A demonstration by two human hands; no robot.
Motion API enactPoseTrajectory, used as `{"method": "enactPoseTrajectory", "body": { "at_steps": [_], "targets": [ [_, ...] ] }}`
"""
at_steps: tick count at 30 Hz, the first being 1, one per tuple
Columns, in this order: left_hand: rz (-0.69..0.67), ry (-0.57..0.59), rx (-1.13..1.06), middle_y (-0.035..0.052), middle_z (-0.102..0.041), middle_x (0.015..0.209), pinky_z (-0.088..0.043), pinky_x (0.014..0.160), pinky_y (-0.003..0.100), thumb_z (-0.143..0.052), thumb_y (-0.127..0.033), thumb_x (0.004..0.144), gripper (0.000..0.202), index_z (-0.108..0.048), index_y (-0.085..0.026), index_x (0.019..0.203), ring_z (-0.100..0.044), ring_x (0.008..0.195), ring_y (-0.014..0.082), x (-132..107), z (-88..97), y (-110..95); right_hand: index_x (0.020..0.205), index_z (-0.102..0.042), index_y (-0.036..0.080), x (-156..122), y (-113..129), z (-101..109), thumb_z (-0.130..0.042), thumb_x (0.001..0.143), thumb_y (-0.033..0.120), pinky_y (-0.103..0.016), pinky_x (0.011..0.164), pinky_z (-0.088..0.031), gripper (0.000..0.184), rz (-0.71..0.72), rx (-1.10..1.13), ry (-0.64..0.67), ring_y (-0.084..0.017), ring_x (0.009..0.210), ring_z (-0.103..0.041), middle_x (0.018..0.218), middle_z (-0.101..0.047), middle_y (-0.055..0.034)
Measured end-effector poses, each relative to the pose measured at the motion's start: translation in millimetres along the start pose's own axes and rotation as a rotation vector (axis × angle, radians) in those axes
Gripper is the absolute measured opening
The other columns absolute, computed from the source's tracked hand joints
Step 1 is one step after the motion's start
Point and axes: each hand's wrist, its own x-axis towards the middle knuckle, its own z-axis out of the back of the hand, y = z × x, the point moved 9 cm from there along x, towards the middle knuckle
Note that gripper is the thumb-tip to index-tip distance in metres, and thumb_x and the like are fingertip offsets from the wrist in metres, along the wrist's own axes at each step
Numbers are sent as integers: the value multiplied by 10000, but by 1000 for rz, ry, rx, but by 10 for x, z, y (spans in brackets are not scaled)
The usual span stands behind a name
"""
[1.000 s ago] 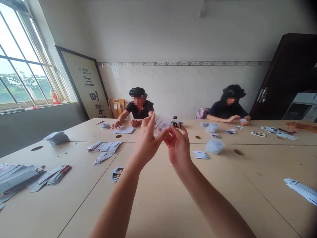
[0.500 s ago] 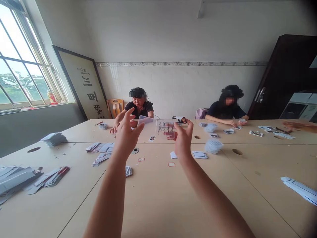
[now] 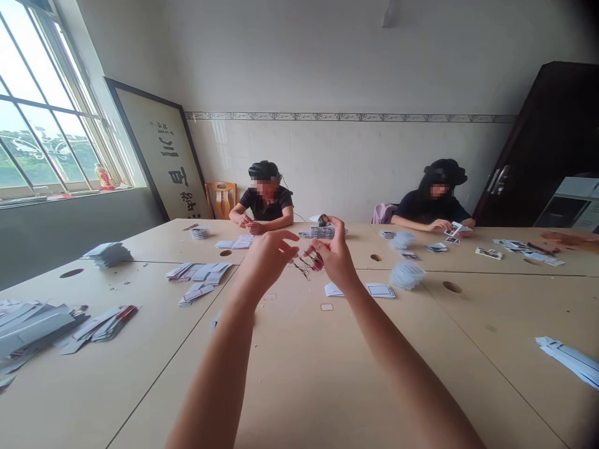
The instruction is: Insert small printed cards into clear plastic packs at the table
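My left hand (image 3: 276, 257) and my right hand (image 3: 333, 252) are raised over the middle of the table, fingertips close together. Between them is a clear plastic box, its outline hard to make out now. Several small dark, wiry pieces (image 3: 302, 267) show through it in a slanted cluster; their kind is too small to tell. My right thumb and lower fingers grip the box's right side, with the index finger raised and bent. The left thumb and fingers close at the box's left edge, and their exact contact is partly hidden.
On the table (image 3: 299, 386) lie paper stacks (image 3: 107, 252), loose cards (image 3: 199, 274), a framed card (image 3: 381, 290) and clear plastic bundles (image 3: 406, 275). Two people (image 3: 264, 196) (image 3: 435, 196) sit across, hands on the table. Round holes (image 3: 452, 287) cut the tabletop.
My left hand has moved right and closed in from spread fingers. The box has tilted, and its raised lid no longer shows upright. The person across at left has drawn their hands together.
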Motion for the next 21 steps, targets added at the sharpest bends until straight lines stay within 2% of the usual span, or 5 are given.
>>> {"method": "enactPoseTrajectory", "body": {
  "at_steps": [5, 8, 11, 16, 21],
  "targets": [
    [-2, 20, -81, 36, -745, 699, -491, 591, 291, -639, -286, 851, 228, -766, -185, 1011, -714, 647, 196, 55, -56, 42, 1398, -357, 282, -8, 6, 19, -629, 895, 369, -227, 450, -462, 578, 51, -86, -37, -109, 403, -516, 725, -698, 59],
    [-13, -14, -54, 33, -715, 614, -483, 574, 279, -629, -243, 816, 169, -784, -174, 819, -684, 604, 184, 80, -51, 45, 1374, -388, 284, -37, 101, 124, -692, 843, 309, -264, 637, -542, 612, 146, -96, -164, -140, 649, -667, 885, -735, 12],
    [-15, -62, -20, 21, -687, 559, -444, 539, 274, -612, -193, 770, 168, -779, -173, 771, -617, 546, 166, 100, -33, 47, 1356, -404, 288, -95, 262, 196, -693, 815, 235, -335, 802, -551, 616, 270, -133, -258, -178, 858, -691, 919, -732, 9],
    [-35, -130, 8, 9, -658, 540, -410, 552, 287, -588, -169, 725, 178, -764, -175, 748, -537, 525, 151, 81, 12, -13, 1350, -450, 303, -136, 371, 80, -675, 807, 188, -450, 959, -499, 599, 327, -273, -159, -208, 851, -675, 754, -697, 56],
    [-56, -195, 42, 4, -605, 531, -363, 565, 304, -593, -175, 719, 151, -744, -181, 723, -490, 531, 151, 10, 59, -126, 1337, -474, 325, -162, 344, 11, -680, 811, 213, -428, 890, -511, 577, 319, -340, -151, -221, 832, -662, 812, -715, 35]
  ]
}}
